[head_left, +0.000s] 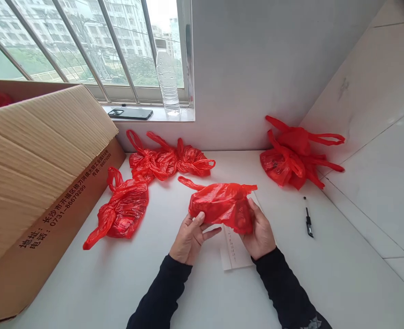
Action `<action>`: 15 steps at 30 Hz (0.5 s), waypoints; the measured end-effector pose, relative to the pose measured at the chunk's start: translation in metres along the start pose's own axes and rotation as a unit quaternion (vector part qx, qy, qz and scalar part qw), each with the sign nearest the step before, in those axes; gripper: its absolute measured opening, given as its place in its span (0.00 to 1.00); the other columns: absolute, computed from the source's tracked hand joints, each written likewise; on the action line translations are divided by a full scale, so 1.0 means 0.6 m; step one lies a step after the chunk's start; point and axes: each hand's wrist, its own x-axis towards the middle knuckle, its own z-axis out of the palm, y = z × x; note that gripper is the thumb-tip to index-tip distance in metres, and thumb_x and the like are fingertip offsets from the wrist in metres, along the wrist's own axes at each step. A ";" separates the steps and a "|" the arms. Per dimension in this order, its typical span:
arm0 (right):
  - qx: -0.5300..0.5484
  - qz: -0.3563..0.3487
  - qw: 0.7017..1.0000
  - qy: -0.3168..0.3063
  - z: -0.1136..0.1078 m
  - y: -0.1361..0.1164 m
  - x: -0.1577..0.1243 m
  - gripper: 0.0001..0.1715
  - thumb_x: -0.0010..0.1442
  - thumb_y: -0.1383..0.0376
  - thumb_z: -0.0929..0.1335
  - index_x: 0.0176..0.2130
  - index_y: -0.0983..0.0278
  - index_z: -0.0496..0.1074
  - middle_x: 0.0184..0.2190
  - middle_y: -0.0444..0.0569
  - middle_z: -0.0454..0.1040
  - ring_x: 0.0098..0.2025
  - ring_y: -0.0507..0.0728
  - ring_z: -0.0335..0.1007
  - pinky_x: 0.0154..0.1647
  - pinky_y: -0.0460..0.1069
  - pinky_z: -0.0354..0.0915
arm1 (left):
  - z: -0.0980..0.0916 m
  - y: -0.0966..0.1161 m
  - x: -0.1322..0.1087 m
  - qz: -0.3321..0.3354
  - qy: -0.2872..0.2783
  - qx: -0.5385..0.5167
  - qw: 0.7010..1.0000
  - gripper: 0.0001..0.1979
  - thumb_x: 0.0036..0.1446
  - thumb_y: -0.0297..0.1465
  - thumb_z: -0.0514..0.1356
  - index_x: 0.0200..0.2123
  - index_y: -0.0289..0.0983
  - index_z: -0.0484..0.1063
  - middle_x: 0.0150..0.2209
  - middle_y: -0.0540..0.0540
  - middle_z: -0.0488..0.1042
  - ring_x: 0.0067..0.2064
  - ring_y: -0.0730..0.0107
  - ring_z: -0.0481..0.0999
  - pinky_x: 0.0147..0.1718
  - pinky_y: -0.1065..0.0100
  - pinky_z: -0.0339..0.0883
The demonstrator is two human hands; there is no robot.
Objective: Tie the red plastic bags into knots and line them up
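Between my two hands a red plastic bag [220,205] is held up above the white table, with something bulky inside that I cannot make out. My left hand [193,235] grips its lower left side, thumb in front. At its right end, my right hand [259,228] holds it with the fingers partly hidden behind. Handles of the bag stick out at the upper left and upper right. Beneath the bag lies a paper sheet [234,251] with handwritten marks, partly covered by the bag and my right hand.
Several knotted red bags [165,162] lie by the wall, another bag [128,212] nearer left. More red bags [291,157] sit in the right corner. A pen [308,221] lies right. A cardboard box [47,173] fills the left; a phone [133,113] and water bottle [168,82] are on the sill.
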 end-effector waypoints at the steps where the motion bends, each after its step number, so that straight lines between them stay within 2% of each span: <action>1: -0.012 -0.007 1.000 -0.003 0.003 -0.001 -0.001 0.23 0.62 0.50 0.70 0.53 0.56 0.75 0.55 0.48 0.77 0.56 0.62 0.74 0.50 0.55 0.76 | -0.001 0.002 0.002 0.015 0.016 -0.011 1.000 0.26 0.58 0.37 0.66 0.58 0.44 0.67 0.52 0.41 0.78 0.48 0.55 0.80 0.48 0.49 0.75; 3: -0.044 -0.018 0.999 -0.024 0.009 -0.002 -0.005 0.30 0.59 0.54 0.73 0.58 0.54 0.70 0.55 0.48 0.76 0.55 0.63 0.75 0.48 0.55 0.76 | 0.000 0.007 0.003 0.043 0.025 -0.026 0.998 0.26 0.60 0.39 0.64 0.60 0.47 0.65 0.54 0.43 0.77 0.48 0.59 0.80 0.49 0.50 0.75; 6: -0.088 -0.020 0.994 -0.054 0.018 0.001 -0.011 0.37 0.55 0.61 0.76 0.61 0.53 0.65 0.51 0.47 0.78 0.49 0.60 0.77 0.49 0.55 0.75 | 0.002 0.010 0.002 0.077 0.018 -0.028 0.996 0.28 0.58 0.33 0.66 0.61 0.47 0.64 0.55 0.45 0.76 0.50 0.61 0.80 0.52 0.57 0.74; 9: -0.123 -0.030 0.990 -0.056 0.022 0.009 -0.012 0.37 0.55 0.60 0.76 0.60 0.54 0.65 0.49 0.47 0.79 0.47 0.60 0.78 0.50 0.55 0.74 | -0.002 0.006 0.004 0.084 0.033 -0.026 0.996 0.30 0.52 0.26 0.70 0.58 0.41 0.68 0.51 0.44 0.79 0.49 0.61 0.80 0.51 0.61 0.73; 12: -0.150 -0.054 0.986 -0.049 0.017 0.019 -0.009 0.34 0.57 0.56 0.75 0.60 0.54 0.66 0.50 0.48 0.78 0.52 0.61 0.75 0.53 0.57 0.72 | -0.009 0.001 0.009 0.081 0.064 -0.039 0.994 0.23 0.50 0.26 0.71 0.50 0.37 0.73 0.42 0.47 0.82 0.41 0.67 0.81 0.49 0.63 0.75; 15: -0.205 -0.071 0.976 0.023 0.008 0.028 -0.007 0.24 0.62 0.52 0.71 0.56 0.54 0.71 0.56 0.46 0.74 0.63 0.61 0.66 0.60 0.55 0.68 | -0.009 -0.001 0.010 0.075 0.079 -0.049 0.993 0.19 0.53 0.31 0.70 0.48 0.38 0.72 0.40 0.48 0.81 0.38 0.69 0.81 0.47 0.61 0.76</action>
